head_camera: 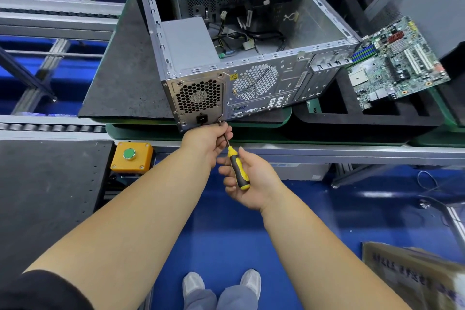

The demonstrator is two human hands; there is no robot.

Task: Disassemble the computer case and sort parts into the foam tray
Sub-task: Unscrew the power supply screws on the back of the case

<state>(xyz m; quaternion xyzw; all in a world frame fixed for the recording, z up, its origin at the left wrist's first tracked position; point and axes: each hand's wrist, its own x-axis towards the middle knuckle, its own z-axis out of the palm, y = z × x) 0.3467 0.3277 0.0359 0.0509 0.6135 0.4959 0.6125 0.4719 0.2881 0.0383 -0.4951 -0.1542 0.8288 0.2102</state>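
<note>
Unscrewing PSU point(198, 98) w/ screwdriver point(237, 168), both hands

Case point(251, 68): bare grey metal, with honeycomb-pattern fan grilles on the near panel. Screwdriver point(237, 168): yellow and black handle. Motherboard point(395, 63), right: green with white, blue and red parts. Tray point(352, 113): black foam. Button box point(132, 157), left: orange with a green button. Floor point(226, 234): blue.
</note>
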